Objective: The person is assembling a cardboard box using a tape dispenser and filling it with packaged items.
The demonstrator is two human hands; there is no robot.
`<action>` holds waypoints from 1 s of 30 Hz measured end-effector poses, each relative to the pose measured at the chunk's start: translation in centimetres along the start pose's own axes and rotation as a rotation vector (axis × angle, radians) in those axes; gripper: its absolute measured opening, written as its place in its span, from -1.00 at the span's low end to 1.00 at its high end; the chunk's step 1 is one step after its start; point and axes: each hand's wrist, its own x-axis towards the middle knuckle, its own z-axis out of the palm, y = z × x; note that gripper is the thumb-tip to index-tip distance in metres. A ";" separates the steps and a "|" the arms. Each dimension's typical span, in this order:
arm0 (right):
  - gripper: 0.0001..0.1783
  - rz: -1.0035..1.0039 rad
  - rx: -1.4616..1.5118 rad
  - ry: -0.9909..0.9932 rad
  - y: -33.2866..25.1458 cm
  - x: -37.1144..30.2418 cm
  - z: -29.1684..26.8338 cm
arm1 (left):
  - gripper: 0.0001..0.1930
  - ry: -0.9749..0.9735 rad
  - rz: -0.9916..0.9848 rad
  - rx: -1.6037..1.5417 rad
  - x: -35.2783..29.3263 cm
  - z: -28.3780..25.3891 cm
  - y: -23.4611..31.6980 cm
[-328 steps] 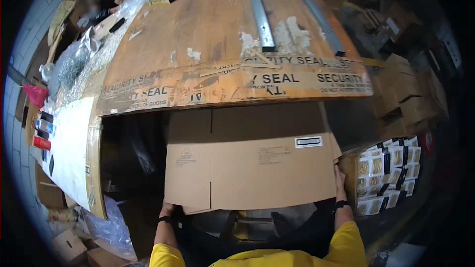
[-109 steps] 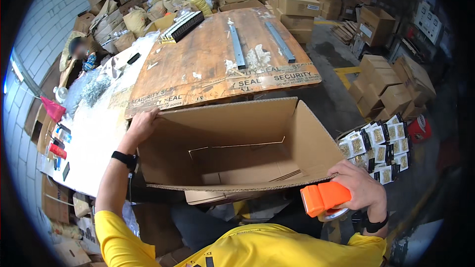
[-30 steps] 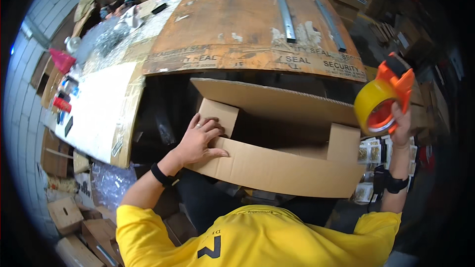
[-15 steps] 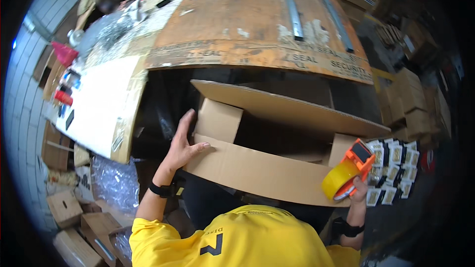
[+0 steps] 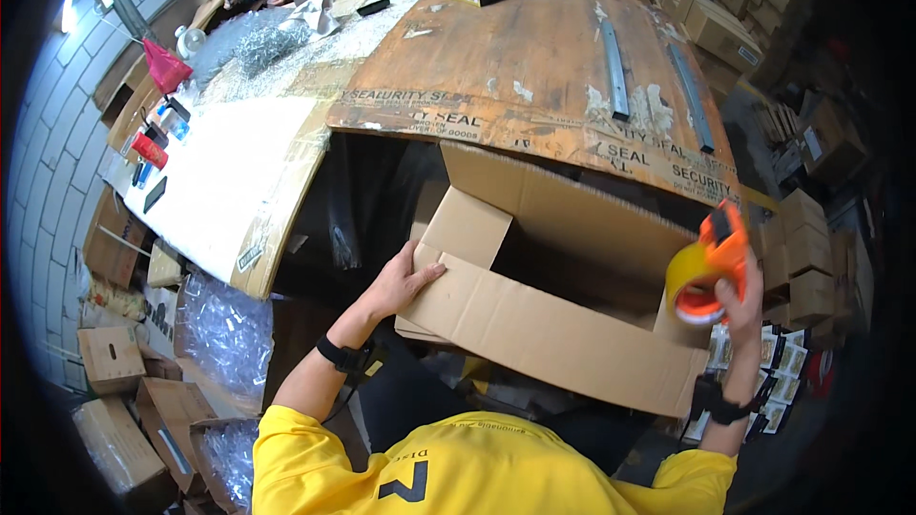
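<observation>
Though near wooden tabletop (image 5: 534, 67), carton (image 5: 563, 332) in left hand (image 5: 399, 284); tape dispenser (image 5: 723, 250) in right hand (image 5: 744, 310)

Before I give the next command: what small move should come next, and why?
Probably lower the far panel toward the near panel: it stands raised, the carton gapes between them, the left hand grips the near panel, and the right hand holds a tape dispenser.

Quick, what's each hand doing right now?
Left hand: gripping the open cardboard box at its near left corner, thumb on top.
Right hand: closed on an orange tape dispenser with yellow tape.
</observation>
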 end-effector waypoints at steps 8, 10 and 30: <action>-0.30 0.281 0.302 -0.313 -3.0 -8.5 1.2 | -0.37 -0.016 -0.010 -0.030 -0.2 0.2 -0.3; -0.34 0.380 0.493 -0.281 -1.3 -9.9 3.5 | -0.34 -0.074 -0.026 -0.156 0.2 0.1 0.3; -0.14 0.303 0.894 -0.059 0.6 -10.2 1.2 | -0.48 0.068 -0.024 -0.291 1.9 -0.4 1.6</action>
